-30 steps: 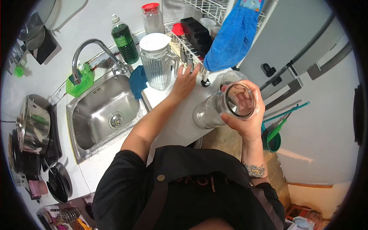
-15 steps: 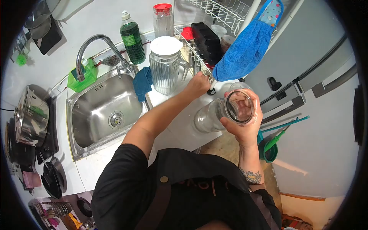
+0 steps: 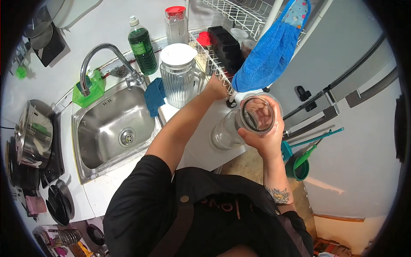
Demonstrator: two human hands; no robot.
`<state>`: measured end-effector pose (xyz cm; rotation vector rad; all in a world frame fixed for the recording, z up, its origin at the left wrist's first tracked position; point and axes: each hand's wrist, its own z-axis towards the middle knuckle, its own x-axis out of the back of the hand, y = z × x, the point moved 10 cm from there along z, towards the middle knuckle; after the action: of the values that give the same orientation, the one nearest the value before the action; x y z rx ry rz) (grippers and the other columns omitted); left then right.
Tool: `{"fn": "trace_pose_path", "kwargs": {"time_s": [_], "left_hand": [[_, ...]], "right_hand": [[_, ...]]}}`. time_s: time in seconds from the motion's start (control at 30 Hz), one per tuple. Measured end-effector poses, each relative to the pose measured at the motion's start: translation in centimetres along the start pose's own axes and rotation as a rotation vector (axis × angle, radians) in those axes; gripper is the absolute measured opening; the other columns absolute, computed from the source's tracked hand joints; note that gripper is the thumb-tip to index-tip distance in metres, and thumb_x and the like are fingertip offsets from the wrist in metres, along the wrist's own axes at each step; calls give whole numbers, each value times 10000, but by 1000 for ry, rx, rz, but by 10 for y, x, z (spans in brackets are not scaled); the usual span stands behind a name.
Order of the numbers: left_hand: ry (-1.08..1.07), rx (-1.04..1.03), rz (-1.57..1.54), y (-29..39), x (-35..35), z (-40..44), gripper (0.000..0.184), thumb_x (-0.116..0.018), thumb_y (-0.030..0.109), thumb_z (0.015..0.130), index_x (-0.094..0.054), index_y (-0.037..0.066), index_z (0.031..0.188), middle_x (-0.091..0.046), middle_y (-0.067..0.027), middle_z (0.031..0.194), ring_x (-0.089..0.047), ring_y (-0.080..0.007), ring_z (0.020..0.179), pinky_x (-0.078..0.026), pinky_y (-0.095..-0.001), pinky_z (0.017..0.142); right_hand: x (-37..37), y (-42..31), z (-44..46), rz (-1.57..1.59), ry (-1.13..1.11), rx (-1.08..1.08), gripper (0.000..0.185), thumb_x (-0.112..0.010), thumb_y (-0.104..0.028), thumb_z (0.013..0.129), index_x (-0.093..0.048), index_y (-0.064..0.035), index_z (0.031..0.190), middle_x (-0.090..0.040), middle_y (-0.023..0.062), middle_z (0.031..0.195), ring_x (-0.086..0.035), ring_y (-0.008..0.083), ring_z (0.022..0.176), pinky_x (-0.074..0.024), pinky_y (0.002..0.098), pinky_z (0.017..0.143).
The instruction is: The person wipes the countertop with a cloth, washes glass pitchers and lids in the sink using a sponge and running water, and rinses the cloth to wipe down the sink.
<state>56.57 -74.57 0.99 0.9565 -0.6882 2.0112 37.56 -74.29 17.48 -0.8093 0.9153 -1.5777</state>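
Observation:
My right hand (image 3: 272, 132) is closed around the upper part of a clear glass carafe (image 3: 225, 132). Its round open mouth faces up toward me, and fingers show through the glass. The wider lower part is over the white counter near its edge. My left hand (image 3: 216, 87) is at the side of a white wire dish rack (image 3: 223, 78), partly behind the wires, with its fingers hidden. Left of that hand stands a ribbed glass pitcher (image 3: 177, 79) with a white lid. A blue hand towel (image 3: 267, 60) hangs just right of the rack.
A steel sink (image 3: 92, 147) with a curved faucet (image 3: 102, 46) lies to the left. Behind it are a green soap bottle (image 3: 143, 47) and a red-lidded glass pitcher (image 3: 176, 28). A black container (image 3: 224, 49) sits in the rack. The refrigerator (image 3: 355, 55) is at right.
My left hand has moved slightly deeper behind the rack wires, and its fingers are less visible. My right hand keeps its hold on the carafe. The whole view has shifted a little.

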Motion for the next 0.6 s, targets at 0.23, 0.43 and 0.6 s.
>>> {"fn": "trace_pose_path", "kwargs": {"time_s": [0.23, 0.43, 0.6], "left_hand": [[-400, 192, -177, -26, -40, -10, 346, -393, 251, 827, -515, 126, 1126, -519, -86, 1152, -434, -237, 1140, -240, -562, 949], [-107, 265, 64, -24, -18, -6, 382, -400, 282, 831, -500, 132, 1168, -501, -66, 1199, -390, -282, 1149, -132, -670, 933], [-289, 418, -2, -41, -39, -11, 409, -430, 330, 817, -511, 129, 1163, -498, -83, 1196, -324, -336, 1170, -143, -656, 938]], "right_hand": [[-1, 1, 3, 26, -30, 0, 723, -734, 46, 516, -384, 9, 1148, -527, 111, 1034, -517, 196, 991, -384, 325, 905], [-3, 5, 3, 53, -37, -20, 706, -728, 45, 527, -389, 9, 1145, -527, 114, 1037, -519, 197, 993, -384, 325, 904], [-3, 5, 5, 39, -49, 11, 698, -726, 34, 540, -389, 4, 1151, -525, 113, 1041, -516, 197, 1000, -387, 327, 901]]}}
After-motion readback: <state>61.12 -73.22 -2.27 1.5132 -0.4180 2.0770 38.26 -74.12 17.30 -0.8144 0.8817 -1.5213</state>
